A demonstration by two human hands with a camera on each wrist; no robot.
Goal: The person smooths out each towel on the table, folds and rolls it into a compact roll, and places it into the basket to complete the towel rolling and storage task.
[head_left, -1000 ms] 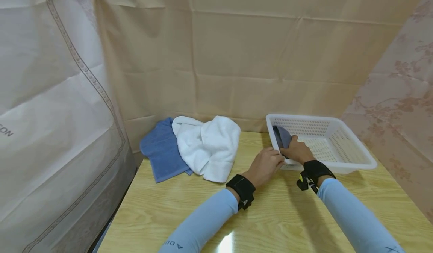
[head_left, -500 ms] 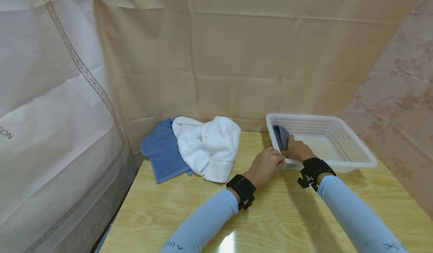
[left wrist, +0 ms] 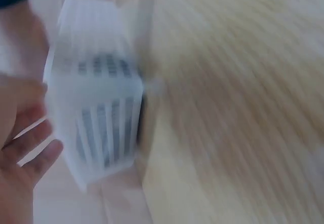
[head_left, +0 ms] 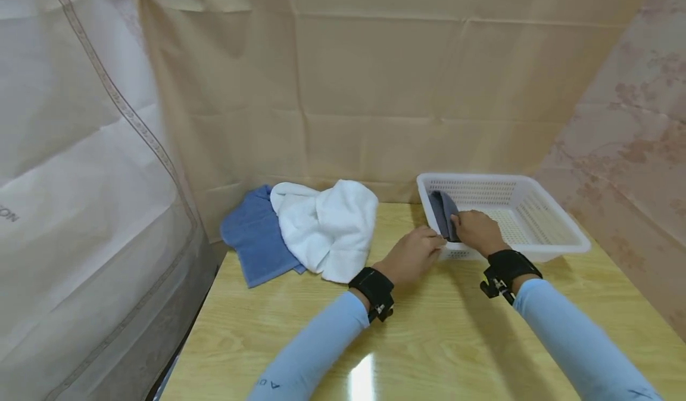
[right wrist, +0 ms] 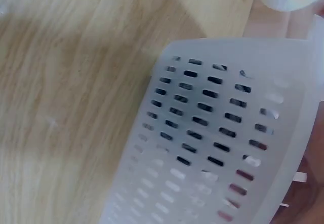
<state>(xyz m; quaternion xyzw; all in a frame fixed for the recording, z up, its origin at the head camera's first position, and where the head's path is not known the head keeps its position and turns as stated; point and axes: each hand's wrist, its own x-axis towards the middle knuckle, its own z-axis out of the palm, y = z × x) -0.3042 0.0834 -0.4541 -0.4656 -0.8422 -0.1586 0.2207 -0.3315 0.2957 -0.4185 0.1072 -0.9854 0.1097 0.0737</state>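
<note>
A folded dark grey cloth [head_left: 442, 213] stands against the left wall inside a white slotted plastic basket [head_left: 557, 225]. My right hand [head_left: 479, 231] reaches into the basket, its fingertips at the cloth's right side; in the head view I cannot tell whether they grip it. Just outside the basket's near left corner is my left hand [head_left: 409, 253]. The left wrist view is blurred and shows its fingers [left wrist: 44, 155] loosely spread beside the rim. Through the slots of the basket wall [right wrist: 167, 188] in the right wrist view, the dark cloth shows; the right hand is mostly hidden there.
A crumpled white towel [head_left: 334, 228] lies left of the basket and overlaps a blue towel [head_left: 257, 240]. Both sit on a light wooden table [head_left: 429, 341]. A beige cloth backdrop [head_left: 364, 91] hangs right behind, with a flowered sheet [head_left: 632, 168] at the right.
The grey cloth now stands more upright against the basket's left wall. My right hand has shifted right from it, and my left hand slightly left from the rim. The view has shifted a little.
</note>
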